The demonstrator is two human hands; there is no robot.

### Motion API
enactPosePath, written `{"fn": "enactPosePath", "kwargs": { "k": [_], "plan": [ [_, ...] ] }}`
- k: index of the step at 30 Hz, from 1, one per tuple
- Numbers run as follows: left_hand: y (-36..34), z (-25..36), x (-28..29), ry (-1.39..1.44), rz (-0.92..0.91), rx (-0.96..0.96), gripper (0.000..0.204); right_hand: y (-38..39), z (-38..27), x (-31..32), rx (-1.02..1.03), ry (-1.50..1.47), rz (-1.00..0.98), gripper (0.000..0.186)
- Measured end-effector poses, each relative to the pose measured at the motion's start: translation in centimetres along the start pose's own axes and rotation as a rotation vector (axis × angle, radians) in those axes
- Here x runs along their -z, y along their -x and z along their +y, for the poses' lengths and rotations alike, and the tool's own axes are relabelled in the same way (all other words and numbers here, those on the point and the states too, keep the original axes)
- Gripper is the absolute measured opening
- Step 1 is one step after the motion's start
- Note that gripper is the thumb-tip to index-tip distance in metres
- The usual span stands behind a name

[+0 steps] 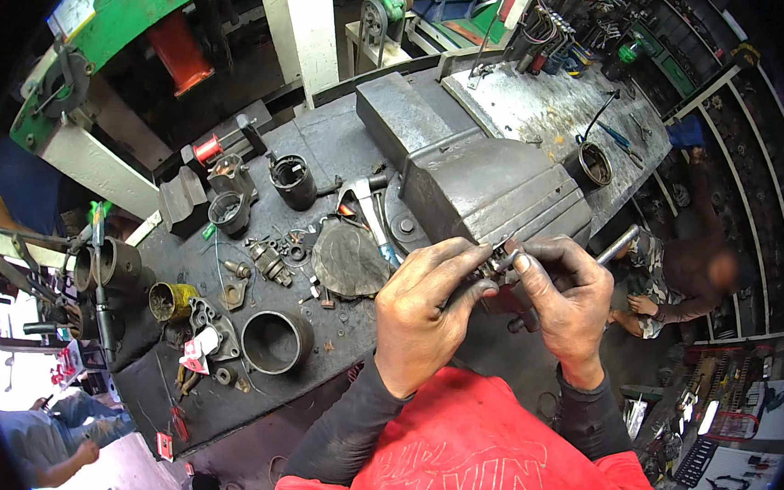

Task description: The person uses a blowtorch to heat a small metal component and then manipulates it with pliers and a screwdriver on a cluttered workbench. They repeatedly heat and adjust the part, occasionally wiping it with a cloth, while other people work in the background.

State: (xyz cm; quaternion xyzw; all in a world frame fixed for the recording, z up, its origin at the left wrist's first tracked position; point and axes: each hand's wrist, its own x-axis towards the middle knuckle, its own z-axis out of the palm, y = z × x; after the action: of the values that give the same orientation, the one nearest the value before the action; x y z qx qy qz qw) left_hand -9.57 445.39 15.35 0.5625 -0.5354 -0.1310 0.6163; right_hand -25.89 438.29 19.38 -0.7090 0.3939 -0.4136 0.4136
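Head view: pinching a small metal part (506, 253) between fingertips of left hand (429, 308) and right hand (569, 299), seemingly for steadiness from both sides, with the vise (498, 190) on the surface (230, 416) just beyond the grip.

1. So this view is from the left one of two fisheye cams worn side by side on the person's head, upright, not flipped.
2. It looks steeply down over the red shirt (454, 452), which fills the bottom middle.
3. The left hand (425, 314) and right hand (567, 303) are pretty close up, just below center.
4. It faces across the workbench (186, 261), with the big vise (498, 190) right past the hands.
5. Crazy wide too: shelving (763, 160) and a person in blue (39, 439) sit way out at opposite rims.
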Motion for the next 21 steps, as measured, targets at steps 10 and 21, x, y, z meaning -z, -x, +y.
{"fn": "enactPosePath", "kwargs": {
  "k": [10,21],
  "plan": [
    [-0.2,-2.4,0.5,0.115,-0.036,-0.081,0.05,-0.9,-2.3,0.3,-0.105,0.229,-0.065,0.01],
    [-1.1,-3.1,1.0,0.176,-0.116,-0.093,0.043,-1.1,-2.3,0.4,0.224,0.318,-0.084,0.017]
  ]
}}
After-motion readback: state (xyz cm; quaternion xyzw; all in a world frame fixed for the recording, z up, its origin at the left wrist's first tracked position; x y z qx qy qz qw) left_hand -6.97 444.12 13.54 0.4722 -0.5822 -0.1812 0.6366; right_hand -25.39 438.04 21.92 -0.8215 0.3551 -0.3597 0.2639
